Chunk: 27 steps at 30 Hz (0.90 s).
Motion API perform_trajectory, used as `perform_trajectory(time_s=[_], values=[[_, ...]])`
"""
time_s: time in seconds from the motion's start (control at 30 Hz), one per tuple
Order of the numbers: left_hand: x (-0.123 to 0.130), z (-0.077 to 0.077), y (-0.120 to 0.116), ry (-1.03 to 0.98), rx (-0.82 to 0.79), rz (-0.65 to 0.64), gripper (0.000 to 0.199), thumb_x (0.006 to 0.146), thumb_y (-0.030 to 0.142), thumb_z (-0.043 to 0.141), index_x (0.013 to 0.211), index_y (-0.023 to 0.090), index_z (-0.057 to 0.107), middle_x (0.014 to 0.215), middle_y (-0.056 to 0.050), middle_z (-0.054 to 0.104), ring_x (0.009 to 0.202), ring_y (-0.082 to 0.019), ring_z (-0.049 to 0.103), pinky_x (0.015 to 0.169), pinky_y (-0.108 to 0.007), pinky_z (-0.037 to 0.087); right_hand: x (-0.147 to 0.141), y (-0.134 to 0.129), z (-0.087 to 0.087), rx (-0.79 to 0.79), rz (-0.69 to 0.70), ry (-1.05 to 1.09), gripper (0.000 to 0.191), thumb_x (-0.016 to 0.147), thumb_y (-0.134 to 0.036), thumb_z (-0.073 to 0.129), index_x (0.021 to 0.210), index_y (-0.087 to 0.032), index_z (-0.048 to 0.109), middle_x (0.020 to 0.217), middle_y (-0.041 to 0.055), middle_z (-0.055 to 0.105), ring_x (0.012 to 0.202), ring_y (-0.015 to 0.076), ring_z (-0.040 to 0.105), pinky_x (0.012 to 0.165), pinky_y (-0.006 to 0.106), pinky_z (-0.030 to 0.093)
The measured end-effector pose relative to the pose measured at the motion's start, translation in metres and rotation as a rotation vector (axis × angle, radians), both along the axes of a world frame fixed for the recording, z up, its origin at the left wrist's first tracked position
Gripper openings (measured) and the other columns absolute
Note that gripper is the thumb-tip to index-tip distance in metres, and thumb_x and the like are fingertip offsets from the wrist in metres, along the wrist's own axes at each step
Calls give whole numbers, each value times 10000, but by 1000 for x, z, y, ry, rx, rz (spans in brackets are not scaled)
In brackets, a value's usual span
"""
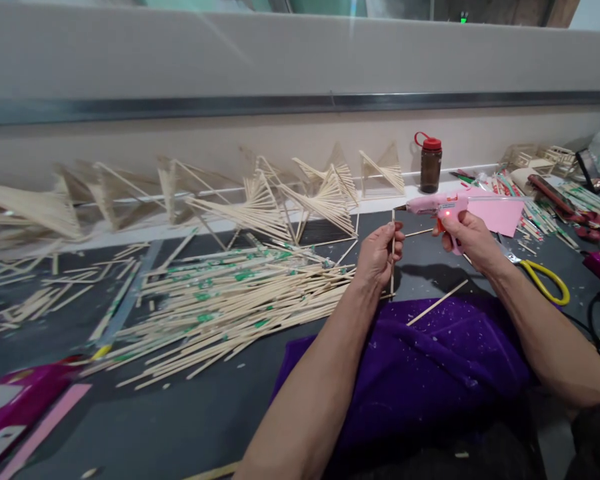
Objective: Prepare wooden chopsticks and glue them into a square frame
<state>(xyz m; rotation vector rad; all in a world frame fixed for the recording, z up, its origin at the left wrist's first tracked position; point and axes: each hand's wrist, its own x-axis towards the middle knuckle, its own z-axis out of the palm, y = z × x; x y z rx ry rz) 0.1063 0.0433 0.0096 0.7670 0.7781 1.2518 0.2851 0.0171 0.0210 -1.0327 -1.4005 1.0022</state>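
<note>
My right hand [467,237] is wrapped round the handle of a pink hot glue gun [430,203], whose nozzle points left. In my left hand [380,250] a thin wooden stick [393,257] is pinched upright, its top end close to the nozzle; whether they touch I cannot tell. One loose wooden stick [437,302] lies across the purple cloth [430,360] under my forearms. To the left of my left hand a big pile of wooden sticks [250,293], some in green-marked wrappers, spreads over the dark table.
Twisted stick models [260,207] line the wall. A brown bottle with a red lid [431,167] stands behind the glue gun. Yellow-handled scissors [543,280] lie right of my right hand. A magenta tool [25,407] sits at the left front; pink paper [500,217] lies at the back right.
</note>
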Motion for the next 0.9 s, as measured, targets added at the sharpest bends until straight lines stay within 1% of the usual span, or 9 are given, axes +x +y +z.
perform_trajectory(time_s=[0.17, 0.33, 0.5, 0.67, 0.9], values=[[1, 0, 0, -3, -24, 17, 152, 797, 250, 659, 806, 114, 593, 552, 42, 552, 397, -20, 429, 350, -132, 243, -3, 0, 1, 0, -47, 8, 343, 784, -519, 592, 751, -179, 563, 612, -21, 584, 441, 53, 435, 416, 202, 290], [0, 0, -1, 21, -10, 23, 221, 740, 301, 723, 798, 128, 598, 557, 49, 548, 401, -20, 427, 358, -138, 236, -5, 0, 2, -17, -63, -2, 361, 775, -533, 591, 684, -191, 521, 502, -43, 514, 413, 64, 413, 409, 207, 287], [0, -1, -1, 30, 10, 14, 208, 734, 292, 721, 791, 130, 603, 564, 47, 551, 405, -22, 428, 361, -142, 236, -5, -2, 3, 20, -65, -57, 384, 792, -538, 568, 623, -204, 481, 445, -47, 481, 404, 68, 380, 415, 213, 283], [1, -3, 0, 38, 12, 17, 193, 740, 276, 709, 786, 122, 602, 557, 43, 550, 400, -25, 427, 355, -143, 236, -5, -3, 5, 42, -59, -75, 376, 811, -509, 550, 600, -210, 460, 435, -44, 479, 404, 70, 375, 420, 218, 285], [1, -3, -1, 50, 9, 16, 228, 716, 302, 735, 794, 127, 611, 563, 46, 545, 407, -22, 429, 358, -141, 240, -5, -2, 4, 21, -69, -94, 342, 821, -466, 535, 607, -212, 453, 434, -46, 478, 402, 68, 374, 419, 218, 282]])
